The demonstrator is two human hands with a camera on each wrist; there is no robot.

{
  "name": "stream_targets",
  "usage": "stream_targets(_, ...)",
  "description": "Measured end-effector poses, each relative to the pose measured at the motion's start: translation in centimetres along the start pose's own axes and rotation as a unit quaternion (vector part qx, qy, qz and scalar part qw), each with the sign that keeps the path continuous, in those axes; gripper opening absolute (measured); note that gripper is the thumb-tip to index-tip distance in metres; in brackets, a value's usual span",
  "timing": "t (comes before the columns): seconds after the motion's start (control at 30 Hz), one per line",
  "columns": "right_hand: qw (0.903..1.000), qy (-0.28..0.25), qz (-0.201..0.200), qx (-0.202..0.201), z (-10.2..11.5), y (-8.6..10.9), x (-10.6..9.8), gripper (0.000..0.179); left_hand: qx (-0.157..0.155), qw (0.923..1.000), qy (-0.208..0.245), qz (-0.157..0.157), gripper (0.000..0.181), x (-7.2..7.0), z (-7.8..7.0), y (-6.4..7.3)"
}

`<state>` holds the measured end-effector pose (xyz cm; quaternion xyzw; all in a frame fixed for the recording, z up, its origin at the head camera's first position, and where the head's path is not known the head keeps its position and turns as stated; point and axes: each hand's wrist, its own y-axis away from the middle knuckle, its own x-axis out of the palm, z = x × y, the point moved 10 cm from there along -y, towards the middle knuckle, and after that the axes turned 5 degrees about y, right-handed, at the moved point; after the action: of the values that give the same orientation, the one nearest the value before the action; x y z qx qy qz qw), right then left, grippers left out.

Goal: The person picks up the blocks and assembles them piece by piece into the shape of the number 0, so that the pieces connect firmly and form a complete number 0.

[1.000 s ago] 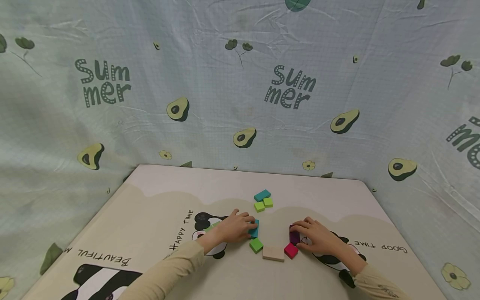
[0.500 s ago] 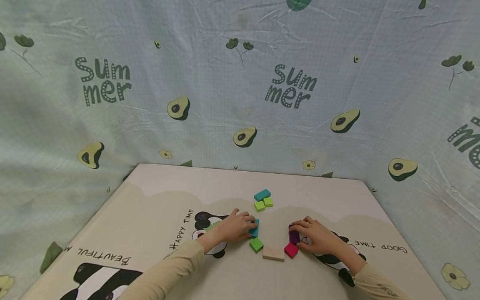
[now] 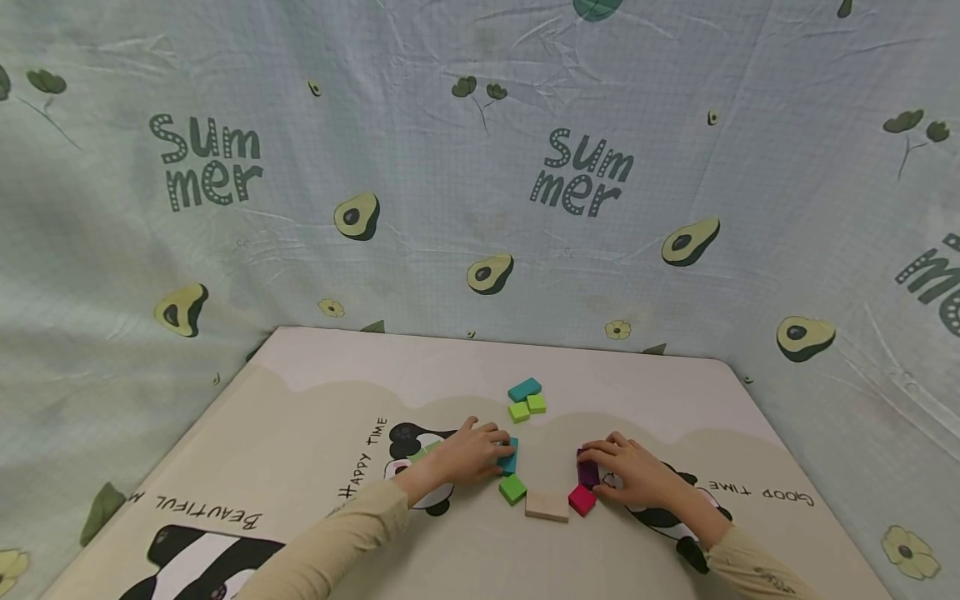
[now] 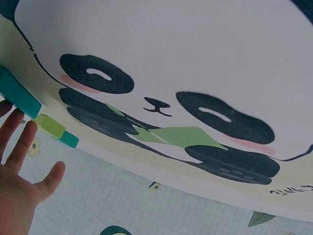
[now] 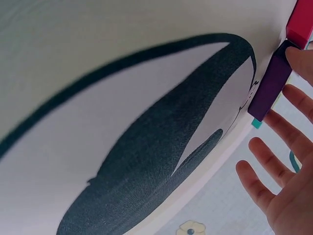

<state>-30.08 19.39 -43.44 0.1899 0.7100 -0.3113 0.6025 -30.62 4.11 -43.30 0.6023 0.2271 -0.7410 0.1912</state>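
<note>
My left hand (image 3: 471,455) holds a teal block (image 3: 510,457) by its outer side, fingertips over its top; the left wrist view shows fingers at that teal block (image 4: 18,93), thumb out of sight. My right hand (image 3: 632,472) grips a dark purple block (image 3: 588,470) standing opposite, the thumb at its near end and a finger toward its far end. In the right wrist view the thumb and fingers lie along the purple block (image 5: 271,84). A green block (image 3: 513,490), a plain wooden block (image 3: 547,506) and a red block (image 3: 582,500) complete a U-shaped row between the hands.
Behind the row lie another teal block (image 3: 524,389) and two lime blocks, one (image 3: 519,412) left of the other (image 3: 536,404). The table (image 3: 450,558) has a panda-printed cover. A printed curtain (image 3: 420,150) hangs around its back and sides.
</note>
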Motion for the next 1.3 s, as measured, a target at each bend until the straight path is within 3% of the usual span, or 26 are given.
stream_targets(0.57, 1.0, -0.002, 0.002, 0.004, -0.08, -0.44, -0.59, 0.036, 0.0, 1.0, 0.005, 0.005, 0.036, 0.61, 0.1, -0.02)
stream_targets(0.97, 0.9999, -0.005, 0.011, 0.003, 0.13, -0.84, -0.5, 0.032, -0.001, 1.0, 0.002, 0.002, 0.035, 0.41, 0.12, 0.01)
stream_targets(1.3, 1.0, -0.003, -0.004, 0.0, 0.11, -0.9, -0.66, 0.031, 0.002, 1.0, 0.0, -0.007, 0.034, 0.22, 0.0, 0.07)
